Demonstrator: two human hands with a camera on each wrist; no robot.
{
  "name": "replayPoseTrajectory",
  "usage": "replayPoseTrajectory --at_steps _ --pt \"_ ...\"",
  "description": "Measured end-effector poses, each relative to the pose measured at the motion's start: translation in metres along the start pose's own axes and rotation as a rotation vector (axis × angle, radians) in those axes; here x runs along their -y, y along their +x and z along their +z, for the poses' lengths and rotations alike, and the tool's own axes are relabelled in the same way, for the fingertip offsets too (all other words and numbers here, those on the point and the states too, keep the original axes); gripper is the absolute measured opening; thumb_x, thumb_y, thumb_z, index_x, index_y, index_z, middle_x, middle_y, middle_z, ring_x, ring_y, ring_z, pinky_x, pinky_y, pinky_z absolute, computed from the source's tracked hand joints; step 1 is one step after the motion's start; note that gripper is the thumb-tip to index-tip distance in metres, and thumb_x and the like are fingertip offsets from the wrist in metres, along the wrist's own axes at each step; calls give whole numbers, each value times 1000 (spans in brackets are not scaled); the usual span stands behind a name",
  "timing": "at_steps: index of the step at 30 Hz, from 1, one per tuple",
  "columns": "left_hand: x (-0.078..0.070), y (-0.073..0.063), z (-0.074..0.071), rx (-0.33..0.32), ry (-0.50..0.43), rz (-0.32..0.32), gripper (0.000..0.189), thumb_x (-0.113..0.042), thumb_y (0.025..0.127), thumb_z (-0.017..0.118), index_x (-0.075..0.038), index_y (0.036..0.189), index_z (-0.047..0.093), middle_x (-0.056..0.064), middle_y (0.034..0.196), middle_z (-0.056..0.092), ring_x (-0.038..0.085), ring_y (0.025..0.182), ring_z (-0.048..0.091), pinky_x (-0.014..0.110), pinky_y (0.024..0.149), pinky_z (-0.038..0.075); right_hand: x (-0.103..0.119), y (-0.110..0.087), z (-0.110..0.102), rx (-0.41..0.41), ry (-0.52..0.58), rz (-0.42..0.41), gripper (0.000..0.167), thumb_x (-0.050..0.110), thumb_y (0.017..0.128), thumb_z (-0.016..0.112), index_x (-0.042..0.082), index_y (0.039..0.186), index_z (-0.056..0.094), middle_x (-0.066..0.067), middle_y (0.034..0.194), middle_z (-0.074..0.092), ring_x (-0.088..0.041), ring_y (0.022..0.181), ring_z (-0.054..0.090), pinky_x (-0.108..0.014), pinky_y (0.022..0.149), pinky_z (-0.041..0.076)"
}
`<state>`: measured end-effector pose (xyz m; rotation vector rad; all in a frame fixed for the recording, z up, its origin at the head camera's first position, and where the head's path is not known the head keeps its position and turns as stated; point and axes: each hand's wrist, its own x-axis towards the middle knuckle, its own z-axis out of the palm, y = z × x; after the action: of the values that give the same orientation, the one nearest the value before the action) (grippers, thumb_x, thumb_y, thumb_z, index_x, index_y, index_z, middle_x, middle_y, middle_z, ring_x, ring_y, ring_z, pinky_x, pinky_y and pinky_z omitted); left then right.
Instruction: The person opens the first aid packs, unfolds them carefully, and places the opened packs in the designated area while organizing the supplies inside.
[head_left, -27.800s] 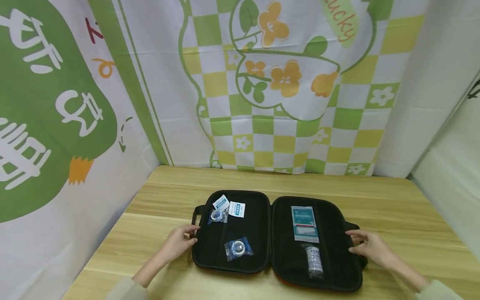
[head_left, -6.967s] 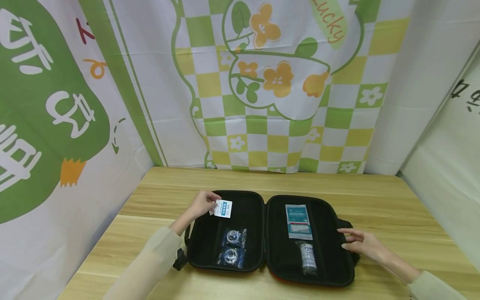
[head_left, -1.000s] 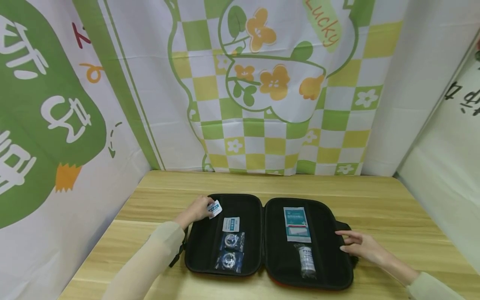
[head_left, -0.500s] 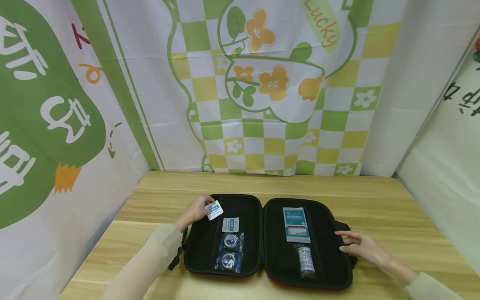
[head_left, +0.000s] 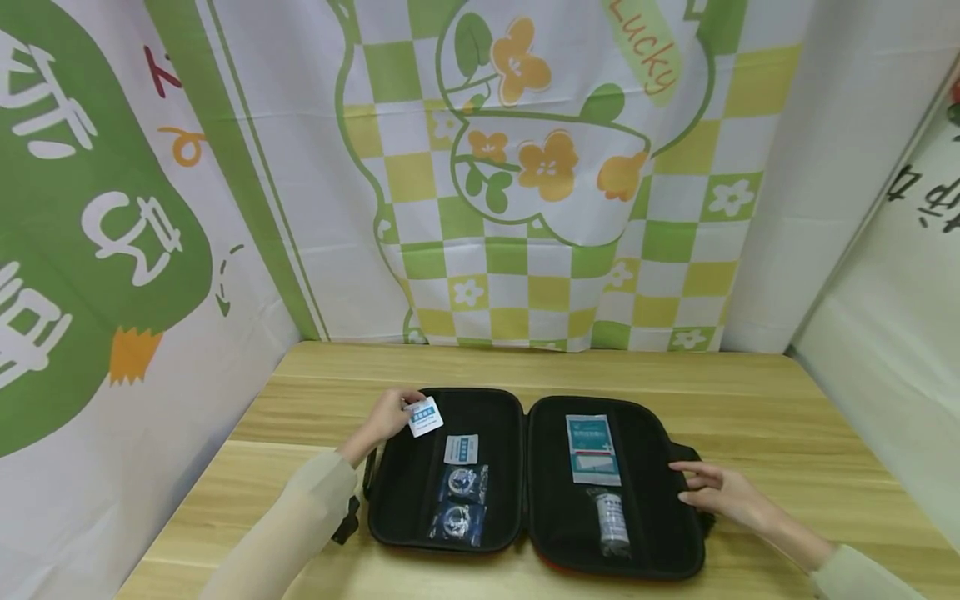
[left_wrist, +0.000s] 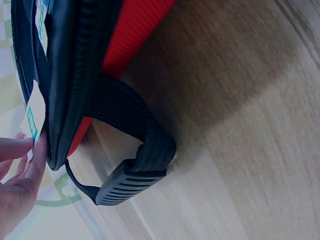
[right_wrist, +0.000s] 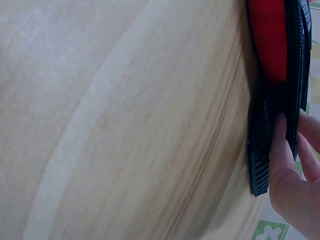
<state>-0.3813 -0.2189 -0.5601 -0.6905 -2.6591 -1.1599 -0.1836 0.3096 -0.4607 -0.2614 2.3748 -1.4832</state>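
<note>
A black-lined zip case (head_left: 408, 508) with a red outside lies spread flat on the table. At its far left corner, my left hand (head_left: 390, 414) pinches a small white-and-blue sachet (head_left: 425, 417) between thumb and fingers, just over the lining. A second sachet (head_left: 461, 450) lies lower in that half, above two white rings in blue-printed clear bags, an upper ring (head_left: 463, 482) and a lower ring (head_left: 457, 522). My right hand (head_left: 723, 493) grips the case's right rim; in the right wrist view the thumb (right_wrist: 280, 132) presses its outer side.
In the right half lie a teal-and-white flat packet (head_left: 592, 450) and a white roll (head_left: 612, 525) in clear wrap. A black strap handle (left_wrist: 130, 185) sticks out from the left side. Behind the wooden table (head_left: 360, 367) hangs a printed curtain (head_left: 525, 275).
Since the oldest frame, the ringed bags and one sachet have come into a column. Over the last second the held sachet has turned and shifted slightly left and up. My right hand stays put.
</note>
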Motion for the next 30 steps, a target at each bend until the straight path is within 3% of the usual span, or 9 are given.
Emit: replayPoseTrajectory --at_steps 2,3,7,9,14,18,26,30 --pt "-13 -3 -6 -23 -3 -22 26 7 75 53 -4 95 66 9 87 64 14 66 53 25 51 41 0 0 0 -4 -1 2 57 15 83 59 -15 126 34 -19 104 51 -4 81 52 -26 67 49" --pt "-27 -5 -10 -42 -3 -36 26 8 73 52 -3 93 66 10 87 64 15 65 54 25 51 41 0 0 0 -7 -3 4 57 15 83 59 -15 126 34 -20 104 51 -4 82 52 -26 67 49" --pt "-110 -16 -39 -23 39 -255 21 11 77 52 9 94 63 24 94 62 29 74 56 29 55 43 0 0 1 -15 -12 16 58 16 83 60 -15 126 35 -20 105 51 -4 83 52 -27 68 49" --pt "-127 -20 -46 -39 46 -284 19 12 76 52 13 93 62 26 94 61 28 74 55 27 55 42 0 -1 1 -13 -13 18 58 16 83 60 -15 126 35 -21 106 52 -4 83 53 -27 68 49" --pt "-126 -23 -53 -73 -14 -300 18 9 76 56 11 92 63 22 87 63 22 70 58 26 57 47 0 0 1 -17 -26 7 57 16 83 59 -15 125 35 -22 106 52 -4 83 52 -26 67 49" --pt "-125 -21 -54 -93 -61 -361 15 9 76 57 11 90 64 21 83 63 22 68 60 26 55 50 1 0 0 -22 -38 -2 56 16 84 59 -15 125 36 -22 106 52 -3 82 53 -26 66 48" --pt "-125 -22 -55 -131 -42 -400 8 6 76 60 9 83 65 18 77 64 14 61 57 25 52 49 1 -1 1 -21 -49 12 56 16 84 59 -14 125 36 -22 106 53 -6 83 53 -26 66 48" --pt "-126 -21 -54 -143 -43 -432 8 8 76 59 11 82 65 21 78 63 18 61 59 26 51 50 2 -1 1 -22 -52 13 56 16 84 59 -14 125 36 -22 105 54 -5 82 54 -26 66 48"
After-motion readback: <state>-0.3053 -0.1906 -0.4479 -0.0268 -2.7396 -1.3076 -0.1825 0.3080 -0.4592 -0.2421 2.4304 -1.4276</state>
